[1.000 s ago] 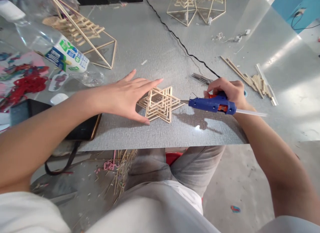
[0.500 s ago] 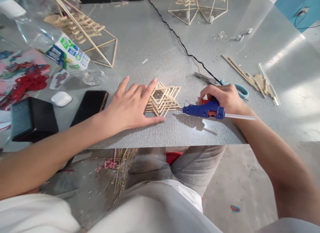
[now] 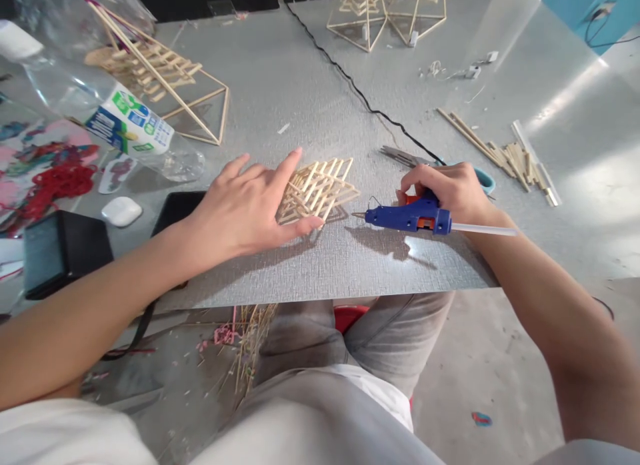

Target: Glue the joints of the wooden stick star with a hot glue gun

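A star-shaped lattice of thin wooden sticks (image 3: 320,184) rests near the front of the grey table (image 3: 310,92), tilted up on one side. My left hand (image 3: 245,208) grips its left edge, thumb under the rim and fingers over the top. My right hand (image 3: 450,188) is wrapped around a blue hot glue gun (image 3: 407,218) with an orange trigger. A clear glue stick pokes out of the gun's back. Its nozzle points left, a short gap from the lattice.
Scissors with teal handles (image 3: 415,160) lie behind the gun, beside a black cable (image 3: 360,95). Loose sticks (image 3: 505,160) lie at right. Stick pyramids (image 3: 160,68) stand at back left and at the far edge. A plastic bottle (image 3: 115,115), a phone (image 3: 175,208) and a black box (image 3: 60,252) sit left.
My left hand has closed on the lattice and lifted one side off the table. The glue gun's nozzle has drawn slightly back from it.
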The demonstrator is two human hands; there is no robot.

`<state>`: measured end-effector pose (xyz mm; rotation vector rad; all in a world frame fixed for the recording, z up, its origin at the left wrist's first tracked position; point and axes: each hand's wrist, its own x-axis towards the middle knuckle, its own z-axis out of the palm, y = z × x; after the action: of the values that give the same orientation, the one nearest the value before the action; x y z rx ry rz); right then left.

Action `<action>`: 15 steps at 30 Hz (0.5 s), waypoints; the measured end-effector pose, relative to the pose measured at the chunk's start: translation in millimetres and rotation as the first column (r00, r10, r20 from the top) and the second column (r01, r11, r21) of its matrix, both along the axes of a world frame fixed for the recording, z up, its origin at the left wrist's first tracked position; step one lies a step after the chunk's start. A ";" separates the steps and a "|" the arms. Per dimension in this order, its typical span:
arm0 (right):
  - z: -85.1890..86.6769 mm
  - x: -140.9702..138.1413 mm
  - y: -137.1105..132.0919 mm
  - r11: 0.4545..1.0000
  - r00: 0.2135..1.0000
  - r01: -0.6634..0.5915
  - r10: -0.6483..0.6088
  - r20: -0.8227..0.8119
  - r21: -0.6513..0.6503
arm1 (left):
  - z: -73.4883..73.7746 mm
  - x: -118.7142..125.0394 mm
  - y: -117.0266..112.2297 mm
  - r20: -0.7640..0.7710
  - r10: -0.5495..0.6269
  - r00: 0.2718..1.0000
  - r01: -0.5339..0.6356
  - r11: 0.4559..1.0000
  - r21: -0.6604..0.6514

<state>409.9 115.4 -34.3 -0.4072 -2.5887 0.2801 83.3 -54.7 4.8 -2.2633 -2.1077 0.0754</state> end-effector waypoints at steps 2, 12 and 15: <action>-0.4 1.2 2.8 0.998 0.999 0.030 -0.032 0.043 0.055 | 0.2 -0.9 -2.5 -0.005 0.004 1.000 -0.004 1.000 -0.005; -9.3 -8.5 6.8 0.901 0.865 0.370 -0.423 0.270 0.226 | -13.0 7.8 -37.0 -0.119 -0.032 0.992 0.042 0.996 0.080; -11.8 -12.0 10.5 0.900 0.876 0.359 -0.416 0.243 0.246 | -21.3 12.3 -51.7 -0.047 0.004 0.999 0.000 0.997 0.080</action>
<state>397.9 125.8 -46.1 -0.9440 -2.6996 -0.1898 95.6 -106.4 -16.6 -2.1930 -2.0511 0.0439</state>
